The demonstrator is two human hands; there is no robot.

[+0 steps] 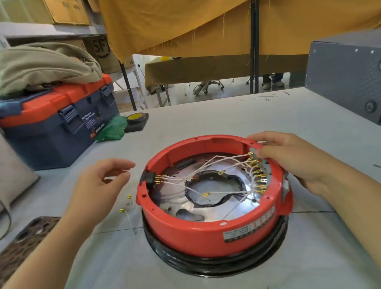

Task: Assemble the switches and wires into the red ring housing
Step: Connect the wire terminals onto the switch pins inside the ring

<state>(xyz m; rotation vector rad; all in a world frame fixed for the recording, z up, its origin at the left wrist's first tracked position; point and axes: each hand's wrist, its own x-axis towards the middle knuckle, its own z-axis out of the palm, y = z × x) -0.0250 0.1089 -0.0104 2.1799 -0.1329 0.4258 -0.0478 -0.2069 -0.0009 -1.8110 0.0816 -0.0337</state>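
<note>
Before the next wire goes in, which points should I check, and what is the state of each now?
1. Red ring housing sits steady on the black ring: ok.
2. Right hand holds the housing rim by the terminal row: ok.
3. Left hand is free, fingers relaxed, holding nothing: ok.
4. Loose wires with gold terminals lie on the table left of the housing: ok.
5. Black connector seated in the left wall: cannot tell.
6. Every white wire attached: not ok, one ring terminal lies free.
</note>
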